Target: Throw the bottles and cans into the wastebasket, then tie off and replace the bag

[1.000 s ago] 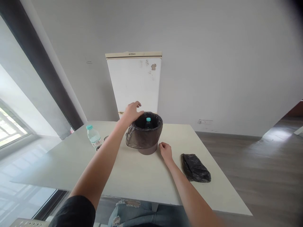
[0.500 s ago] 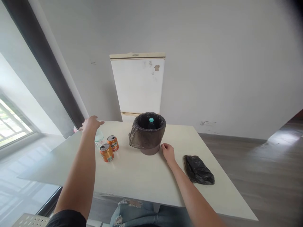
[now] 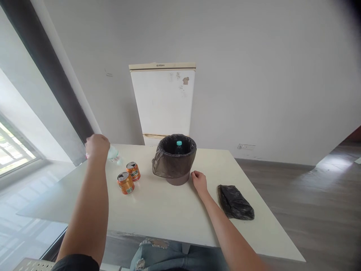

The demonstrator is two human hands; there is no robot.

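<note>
My left hand [image 3: 97, 145] is closed round the top of a clear water bottle [image 3: 114, 155], which is tilted and blurred above the white table [image 3: 169, 210] at the far left. Two orange drink cans [image 3: 129, 177] stand just right of it. A small brown bin [image 3: 175, 160] lined with a dark bag stands mid-table, and a bottle with a teal cap [image 3: 179, 143] sticks up inside it. My right hand [image 3: 199, 180] rests on the table with curled fingers against the bin's base, holding nothing I can see.
A folded stack of black bin bags [image 3: 235, 203] lies on the table to the right. A white fridge [image 3: 163, 103] stands against the wall behind the table. A window and dark frame are at the left; wooden floor lies to the right.
My left hand left the bin's rim, swung left to the water bottle and closed on it; the bottle is now lifted and tilted. The right hand stayed by the bin.
</note>
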